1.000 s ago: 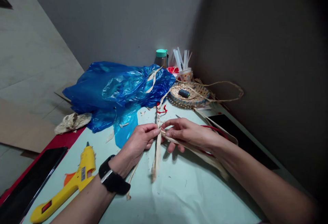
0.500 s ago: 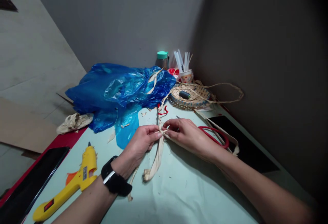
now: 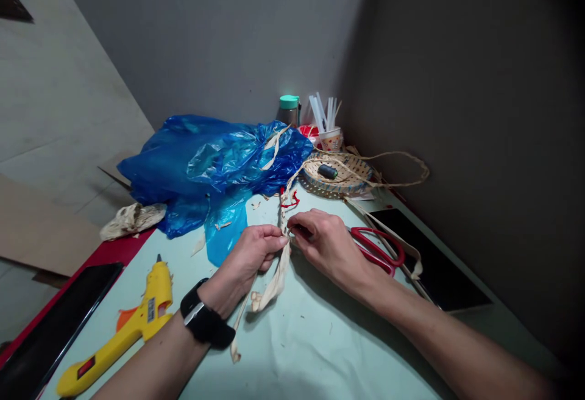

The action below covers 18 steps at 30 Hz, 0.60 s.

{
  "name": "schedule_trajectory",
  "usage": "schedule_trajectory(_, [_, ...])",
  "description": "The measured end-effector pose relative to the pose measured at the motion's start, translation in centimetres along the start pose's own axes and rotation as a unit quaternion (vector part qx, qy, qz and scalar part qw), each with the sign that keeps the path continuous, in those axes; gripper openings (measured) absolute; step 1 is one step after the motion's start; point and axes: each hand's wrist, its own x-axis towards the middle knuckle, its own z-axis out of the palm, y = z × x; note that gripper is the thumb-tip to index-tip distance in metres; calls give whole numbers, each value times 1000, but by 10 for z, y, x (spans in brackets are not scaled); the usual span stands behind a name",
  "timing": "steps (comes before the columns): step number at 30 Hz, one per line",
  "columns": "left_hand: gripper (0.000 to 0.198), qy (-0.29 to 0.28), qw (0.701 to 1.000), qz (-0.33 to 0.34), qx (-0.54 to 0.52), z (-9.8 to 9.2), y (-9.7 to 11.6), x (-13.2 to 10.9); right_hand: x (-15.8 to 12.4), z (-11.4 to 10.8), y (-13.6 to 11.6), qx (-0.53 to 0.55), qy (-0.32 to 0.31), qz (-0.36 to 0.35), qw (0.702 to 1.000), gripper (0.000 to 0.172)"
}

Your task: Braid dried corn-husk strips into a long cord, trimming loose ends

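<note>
A braided cord of pale dried fibre (image 3: 283,214) runs from the woven basket toward me, its loose husk-like strand (image 3: 276,281) hanging below my hands. My left hand (image 3: 262,244), with a black watch at the wrist, pinches the braid between thumb and fingers. Right beside it, my right hand (image 3: 317,235) has its fingertips closed at the same spot on the braid; the fibre between them is mostly hidden. A thinner strip (image 3: 240,327) dangles under my left hand. Just above the hands, a red tie (image 3: 292,199) lies by the braid. Red-handled scissors (image 3: 379,247) lie partly behind my right hand.
A yellow glue gun (image 3: 153,302) lies at left. Behind are a blue plastic bag (image 3: 183,150), a woven basket (image 3: 311,183) holding a dark thread spool (image 3: 328,171), a paper cup of white sticks (image 3: 331,139) and a green-lidded jar (image 3: 289,104). Dark walls border the back and right.
My right hand has shifted slightly up and turned, its fingers curled in more at the braid. More of the scissors' handles shows. My left hand stays pinched in place.
</note>
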Motion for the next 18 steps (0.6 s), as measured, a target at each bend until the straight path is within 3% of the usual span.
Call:
schedule_trajectory(6, [30,-16,999,-20,-39,-3,1,-1,-2,7,-2,0,20,27,999,15])
schedule_trajectory(11, [35,-13,998,-14,-55,-4,0,-1,-17,5,-22,-87,-37,93,991,21])
schedule_trajectory(13, [33,-2,998,-4,-56,-3,-1,-1,-28,4,-32,-141,-54,74,986,23])
schedule_trajectory(18, [23,4,999,-4,-50,-2,-2,-4,-51,17,-53,-252,-86,-52,962,38])
